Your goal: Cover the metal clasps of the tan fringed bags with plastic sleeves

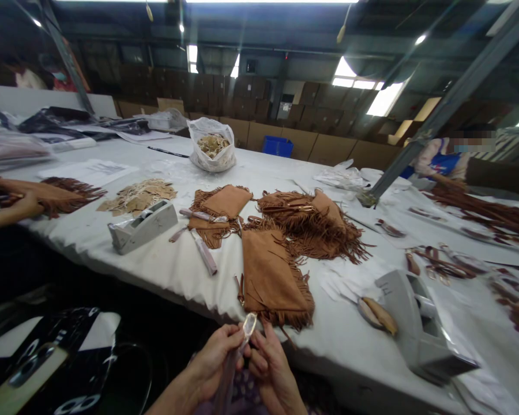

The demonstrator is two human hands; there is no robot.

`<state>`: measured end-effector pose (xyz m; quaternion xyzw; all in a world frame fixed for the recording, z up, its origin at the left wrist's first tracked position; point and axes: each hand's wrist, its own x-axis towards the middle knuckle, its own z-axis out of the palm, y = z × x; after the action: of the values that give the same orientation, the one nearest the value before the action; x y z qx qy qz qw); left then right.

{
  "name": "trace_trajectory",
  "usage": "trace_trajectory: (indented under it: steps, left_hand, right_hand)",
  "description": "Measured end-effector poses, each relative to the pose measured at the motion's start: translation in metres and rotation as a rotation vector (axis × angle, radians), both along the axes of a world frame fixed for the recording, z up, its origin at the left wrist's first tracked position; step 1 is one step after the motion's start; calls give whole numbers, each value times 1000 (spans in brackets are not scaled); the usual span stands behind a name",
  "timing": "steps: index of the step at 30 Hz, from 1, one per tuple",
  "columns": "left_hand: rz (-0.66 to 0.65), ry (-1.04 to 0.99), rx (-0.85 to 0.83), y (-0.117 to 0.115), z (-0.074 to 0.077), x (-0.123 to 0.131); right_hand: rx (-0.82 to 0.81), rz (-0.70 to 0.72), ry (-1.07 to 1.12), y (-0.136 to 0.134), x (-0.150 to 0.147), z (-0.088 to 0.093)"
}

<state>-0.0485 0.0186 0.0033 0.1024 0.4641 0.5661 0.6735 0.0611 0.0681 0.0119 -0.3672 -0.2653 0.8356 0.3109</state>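
Low at the table's near edge, my left hand (216, 360) and my right hand (270, 369) are closed together on a narrow clear plastic sleeve (247, 327) that hangs down between them. Its rounded top pokes up above my fingertips. Just beyond my hands lies a brown suede fringed bag (270, 276) flat on the white table (164, 271). More fringed bags (315, 222) are heaped behind it, and another one (225, 204) lies to the left.
A grey tape dispenser (142, 226) stands at left, another (419, 325) at right. Paper tags (140, 195) lie in a pile; a plastic bag of tags (211, 147) stands further back. Another person's hand (26, 204) rests at far left; a person sits at far right.
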Motion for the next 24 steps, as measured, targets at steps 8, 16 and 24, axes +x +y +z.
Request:
trace_trajectory:
  steps: [8, 16, 24]
  left_hand:
    - [5, 937, 104, 6, 4, -20]
    - [185, 581, 23, 66, 4, -39]
    - [94, 626, 71, 71, -3, -35]
  right_hand:
    - [376, 124, -575, 26, 27, 0]
    - [1153, -57, -797, 42, 17, 19]
    - [1289, 74, -866, 50, -9, -9]
